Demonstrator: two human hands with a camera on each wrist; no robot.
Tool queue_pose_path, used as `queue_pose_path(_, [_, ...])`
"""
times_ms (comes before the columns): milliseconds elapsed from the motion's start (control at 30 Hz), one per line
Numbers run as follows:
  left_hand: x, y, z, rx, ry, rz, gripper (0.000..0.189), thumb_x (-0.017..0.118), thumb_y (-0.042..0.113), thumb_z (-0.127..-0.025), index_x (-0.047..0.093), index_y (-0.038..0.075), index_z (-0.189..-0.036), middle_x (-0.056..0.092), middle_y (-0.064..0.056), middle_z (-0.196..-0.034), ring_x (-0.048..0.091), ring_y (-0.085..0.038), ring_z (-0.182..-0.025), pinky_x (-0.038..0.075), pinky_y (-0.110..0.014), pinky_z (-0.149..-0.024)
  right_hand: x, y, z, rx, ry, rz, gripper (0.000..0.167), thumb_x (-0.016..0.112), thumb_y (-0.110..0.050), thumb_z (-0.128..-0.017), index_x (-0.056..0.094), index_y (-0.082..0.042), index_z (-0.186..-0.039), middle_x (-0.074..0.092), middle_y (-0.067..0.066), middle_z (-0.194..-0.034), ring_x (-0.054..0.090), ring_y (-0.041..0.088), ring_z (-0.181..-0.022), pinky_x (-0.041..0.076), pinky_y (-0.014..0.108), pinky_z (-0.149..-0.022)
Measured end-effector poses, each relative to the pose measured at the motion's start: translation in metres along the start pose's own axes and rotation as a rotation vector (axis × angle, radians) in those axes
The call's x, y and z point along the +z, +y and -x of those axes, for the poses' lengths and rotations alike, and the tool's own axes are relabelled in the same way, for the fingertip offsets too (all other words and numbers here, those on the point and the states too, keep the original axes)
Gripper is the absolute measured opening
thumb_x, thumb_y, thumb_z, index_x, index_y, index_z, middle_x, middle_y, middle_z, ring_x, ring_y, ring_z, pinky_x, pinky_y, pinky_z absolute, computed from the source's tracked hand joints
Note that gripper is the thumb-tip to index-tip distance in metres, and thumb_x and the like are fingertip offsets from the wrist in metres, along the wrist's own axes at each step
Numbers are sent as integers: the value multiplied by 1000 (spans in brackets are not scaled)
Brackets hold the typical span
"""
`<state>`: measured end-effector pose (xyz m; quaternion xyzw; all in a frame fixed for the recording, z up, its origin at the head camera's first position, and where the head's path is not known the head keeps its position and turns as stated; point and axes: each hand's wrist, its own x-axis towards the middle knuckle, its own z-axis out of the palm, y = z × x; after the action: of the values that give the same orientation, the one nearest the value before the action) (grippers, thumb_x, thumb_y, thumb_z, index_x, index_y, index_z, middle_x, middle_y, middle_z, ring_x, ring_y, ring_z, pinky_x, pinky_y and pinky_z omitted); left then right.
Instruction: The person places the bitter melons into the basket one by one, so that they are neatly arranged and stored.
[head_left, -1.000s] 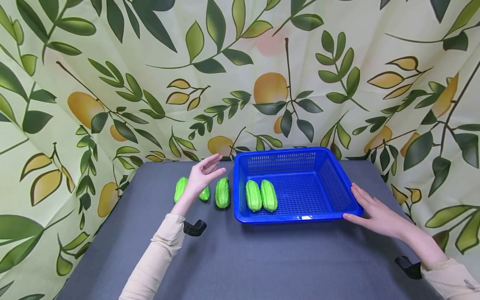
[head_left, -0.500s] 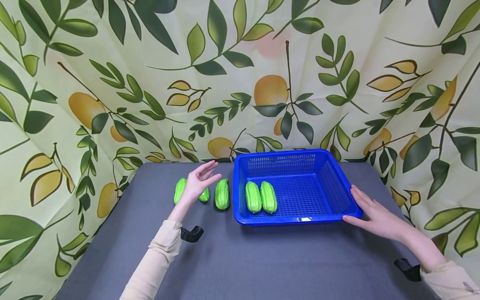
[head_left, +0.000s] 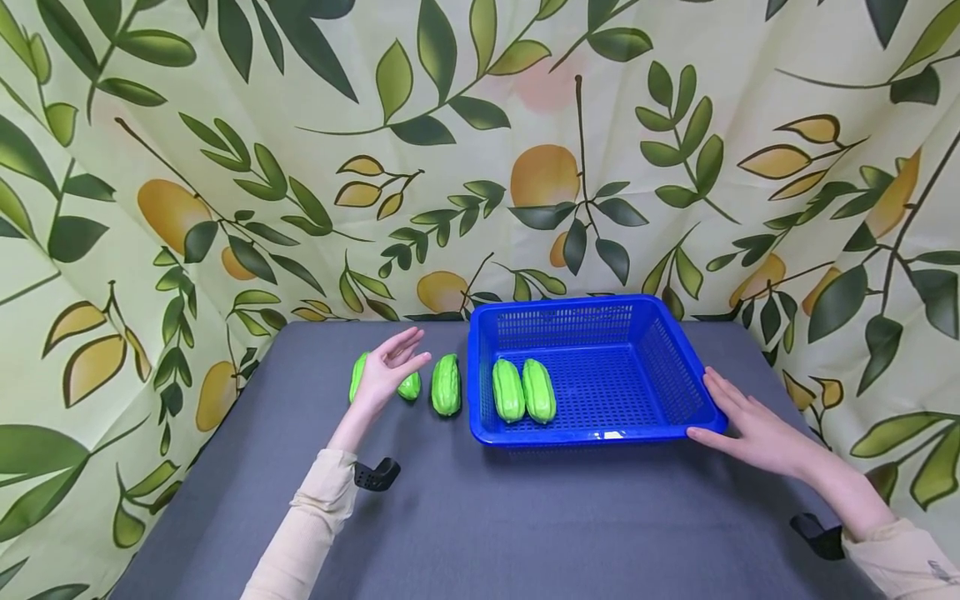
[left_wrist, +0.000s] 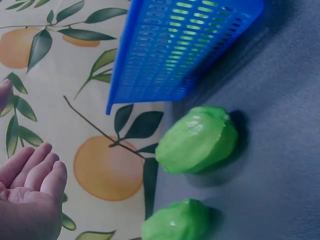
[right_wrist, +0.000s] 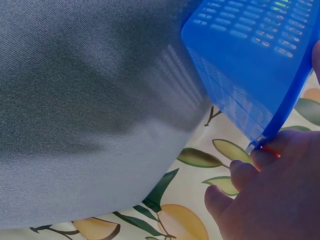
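Observation:
My left hand (head_left: 384, 371) hovers over the table with its fingers loosely extended and nothing in them. Beneath and behind it, partly hidden, lie two bright green, ribbed, oblong fruits; a third green fruit (head_left: 446, 386) lies uncovered to their right. In the left wrist view, a green fruit (left_wrist: 197, 140) rests between the hand and the basket wall. Two similar fruits (head_left: 523, 390) lie side by side at the left end of a blue plastic basket (head_left: 543, 435). My right hand (head_left: 757, 425) rests its straight fingers and thumb against the basket's right rim.
A grey cloth covers the table (head_left: 525, 517), with bare cloth in front of the basket. Behind the table hangs a leaf-and-fruit printed fabric (head_left: 450, 217), close to the basket's back rim. A black wrist mount (head_left: 377, 475) sticks out from the left wrist.
My left hand has drifted left and slightly down, away from the basket and toward the left fruits. My right hand, the basket and the fruits look unchanged.

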<state>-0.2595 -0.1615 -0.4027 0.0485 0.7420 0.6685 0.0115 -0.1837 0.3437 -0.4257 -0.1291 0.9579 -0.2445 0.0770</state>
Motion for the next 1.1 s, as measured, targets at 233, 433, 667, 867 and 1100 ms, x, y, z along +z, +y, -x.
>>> queue_pose_path(233, [-5, -9, 4, -37, 21, 0, 59, 67, 9, -87, 43, 5, -141, 47, -14, -144, 41, -23, -137, 37, -29, -108, -1, 0, 0, 2, -6, 0, 93, 59, -44, -90, 6, 5, -149, 4, 31, -155, 9, 54, -139, 10, 75, -103])
queue_pose_path(433, [-1, -15, 3, -19, 22, -23, 58, 66, 7, -87, 42, 1, -140, 46, -18, -143, 39, -29, -137, 34, -36, -111, -1, 0, -1, 1, -2, 2, 93, 59, -44, -90, 7, 6, -149, 4, 31, -155, 9, 54, -139, 11, 75, -103])
queue_pose_path(667, [9, -30, 0, -4, 21, -113, 61, 69, 7, -85, 42, -3, -139, 47, -22, -141, 40, -31, -136, 33, -38, -112, -1, -1, -1, 3, -1, 4, 93, 59, -44, -90, 7, 6, -149, 4, 31, -155, 9, 53, -139, 11, 75, -103])
queue_pose_path(867, [16, -36, 2, -21, 22, -171, 63, 71, 9, -84, 43, -3, -139, 46, -21, -142, 40, -31, -136, 33, -39, -112, -1, -2, -1, 6, -7, -3, 93, 58, -44, -91, 6, 5, -149, 3, 31, -155, 7, 54, -139, 10, 76, -102])
queue_pose_path(1100, [20, -47, 3, -20, 51, -315, 66, 75, 16, -81, 45, 0, -138, 48, -18, -142, 42, -32, -134, 36, -41, -110, -1, -2, -1, 10, -7, 0, 93, 58, -45, -91, 6, 5, -149, 2, 31, -155, 8, 55, -139, 10, 76, -103])
